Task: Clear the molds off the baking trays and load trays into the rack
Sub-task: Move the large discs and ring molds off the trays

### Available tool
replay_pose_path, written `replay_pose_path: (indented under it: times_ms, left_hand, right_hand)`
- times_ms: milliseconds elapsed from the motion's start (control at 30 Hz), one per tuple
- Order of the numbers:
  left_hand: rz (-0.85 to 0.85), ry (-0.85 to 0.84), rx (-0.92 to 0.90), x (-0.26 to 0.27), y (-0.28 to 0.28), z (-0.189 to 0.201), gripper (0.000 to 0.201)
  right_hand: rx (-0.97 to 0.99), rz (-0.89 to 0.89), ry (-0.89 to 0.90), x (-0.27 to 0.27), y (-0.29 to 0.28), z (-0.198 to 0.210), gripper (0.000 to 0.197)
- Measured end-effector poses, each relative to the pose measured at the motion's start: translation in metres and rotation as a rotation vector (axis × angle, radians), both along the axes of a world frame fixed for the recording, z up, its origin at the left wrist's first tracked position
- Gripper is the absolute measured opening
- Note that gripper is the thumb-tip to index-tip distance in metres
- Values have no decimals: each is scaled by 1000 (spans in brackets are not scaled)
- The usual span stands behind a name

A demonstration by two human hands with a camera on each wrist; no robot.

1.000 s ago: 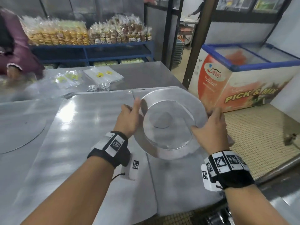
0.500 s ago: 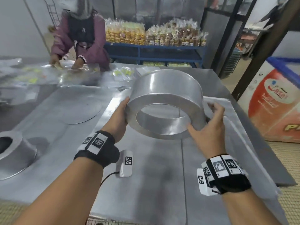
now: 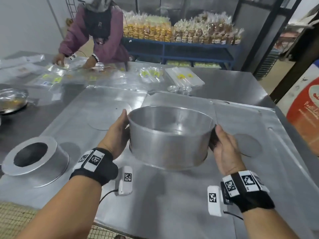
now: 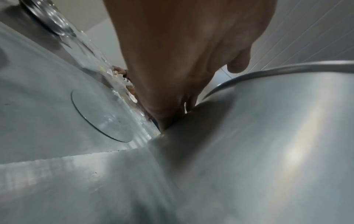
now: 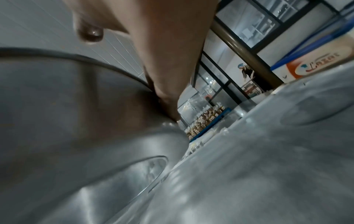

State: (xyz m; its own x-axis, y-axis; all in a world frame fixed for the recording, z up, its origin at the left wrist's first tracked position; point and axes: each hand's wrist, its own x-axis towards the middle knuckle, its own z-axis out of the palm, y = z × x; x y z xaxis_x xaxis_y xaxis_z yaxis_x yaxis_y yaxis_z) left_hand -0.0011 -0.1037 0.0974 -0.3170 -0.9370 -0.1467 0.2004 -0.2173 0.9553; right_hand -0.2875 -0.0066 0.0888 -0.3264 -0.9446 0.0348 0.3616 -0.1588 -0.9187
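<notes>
Round metal mold (image 3: 170, 140) held between both hands above the baking tray (image 3: 172, 195).

The left hand (image 3: 116, 135) and right hand (image 3: 224, 150) press flat against opposite sides of the smooth, brushed-metal cylinder, fingers laid along its wall and thumbs near the thin upper rim. It sits nearly upright, open mouth up, its axis tipped slightly. Below the grip lies dull sheet metal with a flat disc (image 3: 108, 116) up-left and another disc (image 3: 248, 144) to the right. A second mold (image 3: 37, 156) stands well left, upside down, near the tray's edge.
</notes>
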Motion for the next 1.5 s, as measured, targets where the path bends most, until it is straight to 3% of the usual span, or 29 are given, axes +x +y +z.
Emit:
replay_pose_path:
  times_ms: [67,167,400,600,800,967,1133,1233,1300,1367,1500]
  left_hand:
    - [-58,-10,27,10,-4,-7,56]
    - [10,-73,39,21,-5,-20,31]
    - [1,-155,81,50,2,-46,52]
    - [-56,-245,75,64,6,-62,62]
    - [-73,-321,102,69,7,-65,66]
    - [-85,-388,119,71,6,-63,66]
    - [-86,-473,146,68,-2,-55,55]
    - [-125,-609,158,66,-18,-46,32]
    - [-203,-723,185,66,-34,-39,17]
    - [-300,-854,193,69,-53,-34,19]
    - [-362,-1023,154,75,-93,-24,30]
  right_hand:
    - [57,-56,48,12,-1,-10,62]
    - [128,-67,217,27,7,-29,26]
    - [305,-36,344,41,19,-57,47]
    - [408,-18,462,38,16,-70,46]
    - [504,5,608,29,6,-82,33]
    - [579,46,576,27,-3,-80,29]
    - [710,55,656,22,-20,-78,14]
    - [803,221,891,21,-45,-55,10]
    - [843,419,1158,25,-69,-28,22]
    - [824,554,1373,35,-99,-1,29]
    - [702,581,1612,68,-164,35,31]
